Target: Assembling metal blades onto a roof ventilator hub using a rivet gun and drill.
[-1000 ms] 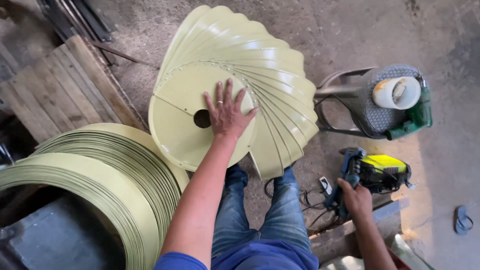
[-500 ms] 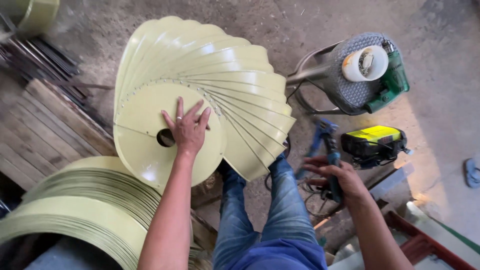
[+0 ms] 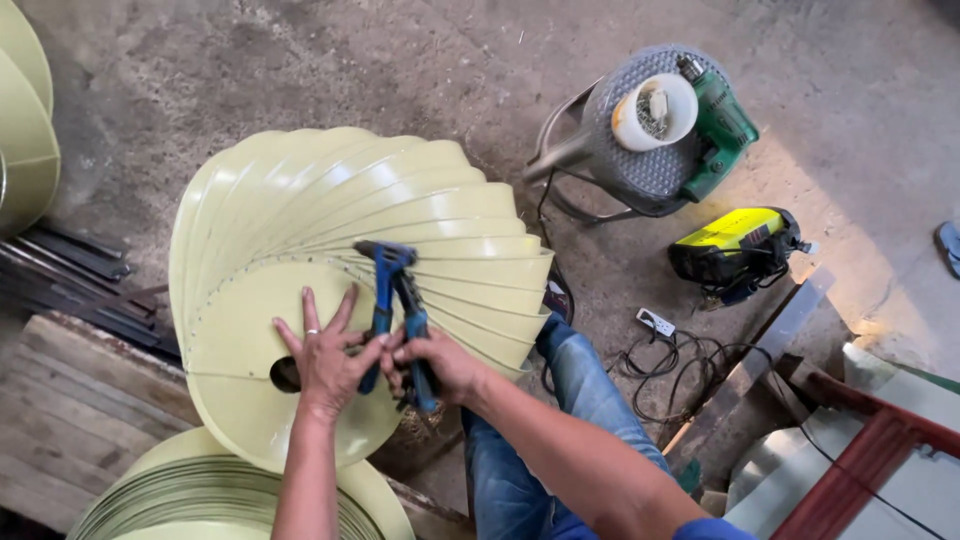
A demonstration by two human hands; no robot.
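Blue-handled rivet tool (image 3: 398, 318) lies on the pale-green fanned metal blade assembly (image 3: 400, 215), long axis near vertical in view, head pointing away from the person toward the disc rim, handles toward the body; right hand (image 3: 440, 362) closed around one handle; left hand (image 3: 325, 362) fingers spread on the front disc, thumb side touching the other handle, not wrapped round it; tool tip hard to make out; disc's centre hole (image 3: 283, 375) partly hidden by left hand; stack of pale-green rings (image 3: 200, 500) cut off at bottom edge; stool with tape roll (image 3: 653, 112) and yellow-black power tool (image 3: 735, 250) well apart on the floor.
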